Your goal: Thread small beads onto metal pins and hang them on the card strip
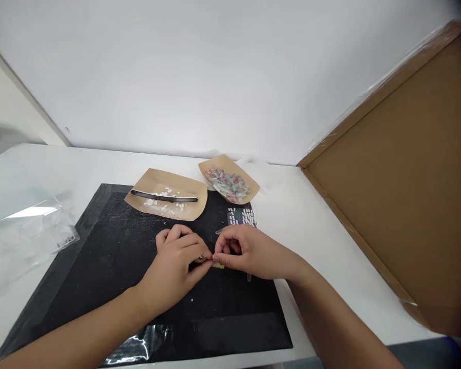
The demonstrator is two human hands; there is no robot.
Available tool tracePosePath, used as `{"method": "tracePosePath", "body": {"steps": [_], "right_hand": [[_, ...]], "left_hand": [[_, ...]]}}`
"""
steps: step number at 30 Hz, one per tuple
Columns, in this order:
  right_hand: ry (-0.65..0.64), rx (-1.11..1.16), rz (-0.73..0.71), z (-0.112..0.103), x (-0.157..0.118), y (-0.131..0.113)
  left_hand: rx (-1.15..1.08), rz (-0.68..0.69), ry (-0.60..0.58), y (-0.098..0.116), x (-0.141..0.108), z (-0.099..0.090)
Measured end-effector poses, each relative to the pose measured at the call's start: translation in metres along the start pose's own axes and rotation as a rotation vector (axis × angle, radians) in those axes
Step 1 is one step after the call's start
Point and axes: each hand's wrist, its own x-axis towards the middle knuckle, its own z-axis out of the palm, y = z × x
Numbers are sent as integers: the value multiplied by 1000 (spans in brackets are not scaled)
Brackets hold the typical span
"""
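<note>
Over the black mat (100, 287), my left hand (179, 256) and my right hand (244, 251) meet at the fingertips. The left fingers close around a small round-edged thing, mostly hidden by them. My right hand pinches thumb against forefinger at the same spot; what lies between them is too small to make out. A small yellowish piece (218, 265) shows just under the right fingertips. Behind the right hand lies a dark card (235, 216) with rows of white strips. A pointed tip (218, 231) and another thin tip (249, 277) stick out beside that hand.
A brown paper tray (148, 179) holds white flakes and a long dark strip (165, 197). Another paper tray (215, 163) holds crumpled colourful wrappers. Clear plastic bags (26, 241) lie at the left on the white table (315, 225). A cardboard panel (399, 169) stands at the right.
</note>
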Motion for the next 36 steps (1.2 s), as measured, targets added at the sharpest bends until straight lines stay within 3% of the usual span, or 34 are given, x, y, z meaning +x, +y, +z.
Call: {"method": "tracePosePath", "body": {"steps": [7,14,36], "right_hand": [[25,-227,-154,-3,-6,-8],[-51,-194,-230,-8,-3,-7],[-58,-156,-241,-14,-7,-6]], "left_hand": [[-23,-8,-3,-1,0,0],[-31,-15,1,-2,-1,2],[-7,4,-1,-3,0,1]]}}
